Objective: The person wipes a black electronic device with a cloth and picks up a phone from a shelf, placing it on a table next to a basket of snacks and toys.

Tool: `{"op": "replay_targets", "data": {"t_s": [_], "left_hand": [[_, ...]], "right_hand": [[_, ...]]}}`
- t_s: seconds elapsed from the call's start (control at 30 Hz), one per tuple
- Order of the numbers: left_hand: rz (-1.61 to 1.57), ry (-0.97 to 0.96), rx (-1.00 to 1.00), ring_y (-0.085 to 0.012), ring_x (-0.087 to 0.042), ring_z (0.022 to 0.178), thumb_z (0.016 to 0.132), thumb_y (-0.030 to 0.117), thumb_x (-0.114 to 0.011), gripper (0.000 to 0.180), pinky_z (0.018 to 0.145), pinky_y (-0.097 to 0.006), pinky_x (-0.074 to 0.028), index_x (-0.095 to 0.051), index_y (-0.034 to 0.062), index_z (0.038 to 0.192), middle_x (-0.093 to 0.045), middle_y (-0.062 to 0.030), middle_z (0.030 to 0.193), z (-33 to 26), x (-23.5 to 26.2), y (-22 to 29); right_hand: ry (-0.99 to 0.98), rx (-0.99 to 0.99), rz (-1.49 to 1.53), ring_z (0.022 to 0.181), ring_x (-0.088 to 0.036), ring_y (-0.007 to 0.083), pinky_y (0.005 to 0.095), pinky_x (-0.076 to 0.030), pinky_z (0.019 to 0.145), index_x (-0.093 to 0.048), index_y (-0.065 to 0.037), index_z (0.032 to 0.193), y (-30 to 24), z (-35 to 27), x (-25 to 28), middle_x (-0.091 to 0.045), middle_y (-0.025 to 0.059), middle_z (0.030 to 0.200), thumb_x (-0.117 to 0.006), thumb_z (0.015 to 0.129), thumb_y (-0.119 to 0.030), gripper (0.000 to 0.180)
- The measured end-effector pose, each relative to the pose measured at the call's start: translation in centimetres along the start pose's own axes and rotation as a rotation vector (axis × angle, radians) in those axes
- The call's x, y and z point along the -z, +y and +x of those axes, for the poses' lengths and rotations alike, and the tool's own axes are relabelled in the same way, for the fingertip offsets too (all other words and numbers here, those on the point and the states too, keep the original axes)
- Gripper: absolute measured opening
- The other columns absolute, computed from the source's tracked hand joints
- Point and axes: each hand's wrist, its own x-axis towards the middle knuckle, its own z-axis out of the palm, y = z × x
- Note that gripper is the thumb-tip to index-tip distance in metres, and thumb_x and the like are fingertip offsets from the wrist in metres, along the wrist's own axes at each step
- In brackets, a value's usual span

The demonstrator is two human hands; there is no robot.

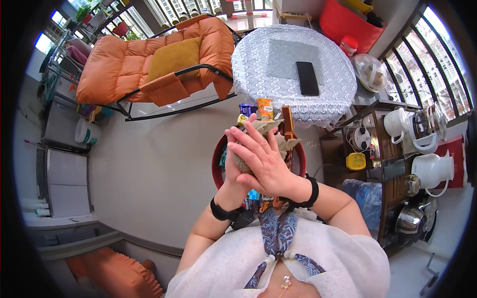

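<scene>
A fuzzy grey-green thing (242, 164), perhaps a soft toy or bunched cloth, is pressed between my two palms. Its pointed, floppy ends stick out past my fingers to the right, and most of it is hidden. My left hand (231, 166) lies along its left side with fingers upward. Across its front goes my right hand (263, 161), fingers stretched and slanting up to the left. Below both hands stands a round red tub (217, 166) with several small colourful packages. An orange container (265, 108) and a purple package (247, 109) show beyond my fingertips.
Ahead is a round table with a white lace cloth (248, 64), a black phone (307, 78) on it. An orange rocking lounge chair (114, 64) stands at the far left. On the right, a wooden shelf (390, 191) bears white jugs (432, 169) and a kettle (410, 218).
</scene>
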Motion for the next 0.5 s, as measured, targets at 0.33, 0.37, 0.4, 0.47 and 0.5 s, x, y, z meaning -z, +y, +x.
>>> {"op": "replay_targets", "data": {"t_s": [0.33,0.37,0.4,0.47,0.5], "left_hand": [[0.064,0.112,0.137,-0.0229,-0.042,0.136,0.101,0.062,-0.025,0.069,0.111,-0.039,-0.037,-0.032,0.0126,0.148,-0.041,-0.008,0.147,-1.4,0.9,0.9],[0.08,0.147,0.133,-0.023,-0.042,0.136,0.1,0.063,-0.025,0.07,0.11,-0.039,-0.038,-0.032,0.0125,0.148,-0.041,-0.008,0.147,-1.3,0.8,0.8],[0.096,0.182,0.13,-0.0231,-0.043,0.135,0.1,0.063,-0.026,0.07,0.11,-0.038,-0.038,-0.032,0.0123,0.148,-0.042,-0.008,0.147,-1.3,0.7,0.7],[0.109,0.145,0.144,-0.0232,-0.047,0.131,0.101,0.061,-0.028,0.064,0.109,-0.041,-0.039,-0.038,0.0141,0.144,-0.047,-0.0066,0.142,-1.2,0.9,0.5],[0.165,0.135,0.138,-0.0229,-0.048,0.13,0.102,0.058,-0.031,0.062,0.107,-0.041,-0.041,-0.038,0.0132,0.144,-0.048,-0.0076,0.141,-1.2,0.9,0.3]], "right_hand": [[0.168,-0.024,-0.081,0.134,-0.042,0.0368,0.0533,-0.032,0.105,-0.062,-0.018,0.123,0.4,1.5,0.0,-0.053,0.0112,0.134,-0.061,0.089,-0.028,0.036],[0.221,-0.044,-0.04,0.13,-0.045,0.0361,0.0512,-0.034,0.104,-0.063,-0.016,0.121,0.6,1.7,0.0,-0.056,0.0108,0.128,-0.065,0.086,-0.02,0.035],[0.222,-0.044,-0.037,0.13,-0.045,0.0361,0.0512,-0.034,0.104,-0.063,-0.016,0.121,0.7,2.0,0.1,-0.056,0.0108,0.128,-0.065,0.086,-0.02,0.035],[0.262,-0.138,-0.028,0.124,-0.048,0.0362,0.0471,-0.038,0.103,-0.063,-0.014,0.118,1.5,2.4,0.4,-0.057,0.0109,0.122,-0.064,0.085,-0.013,0.034],[0.317,-0.142,-0.005,0.116,-0.052,0.0343,0.0439,-0.04,0.1,-0.062,-0.011,0.119,2.1,2.6,0.3,-0.058,0.012,0.116,-0.062,0.087,-0.009,0.032]]}}
